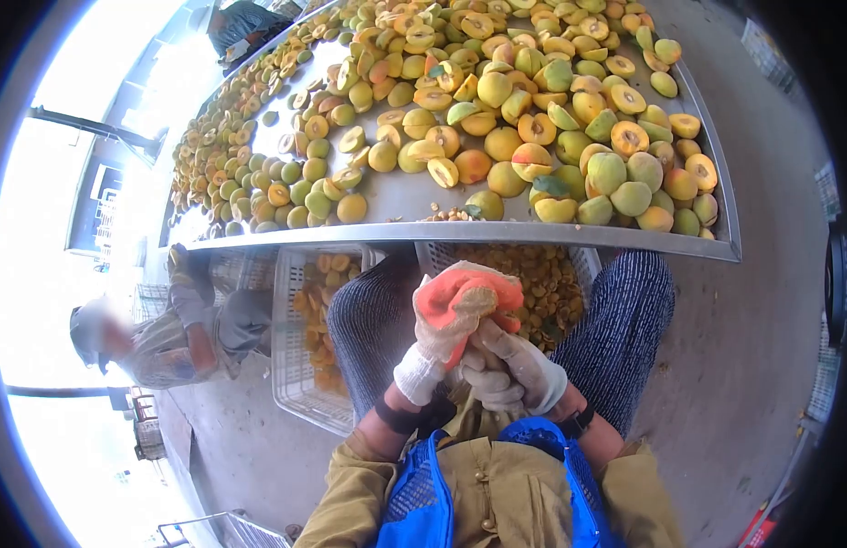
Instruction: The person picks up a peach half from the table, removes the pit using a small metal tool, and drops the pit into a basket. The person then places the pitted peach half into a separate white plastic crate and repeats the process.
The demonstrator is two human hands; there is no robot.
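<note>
Noted orange glove point(444, 290) on left hand point(469, 315), raised between the knees, just short of the table point(423, 235), above the middle crate point(583, 266). Left fingers curled; cannot tell whether gripping anything. Right hand point(508, 367), in white glove point(531, 372), with fingers folded closed, touching the underside of the orange glove; cannot tell what, if anything, lies inside. In middle crate: small brownish-yellow pieces point(547, 306). To its left, side crate point(285, 365) with orange-yellow pieces point(325, 306). On table: whole and halved fruit point(495, 89), heaped thickest toward right. Beyond side crate: co-worker point(172, 354) beside table.
</note>
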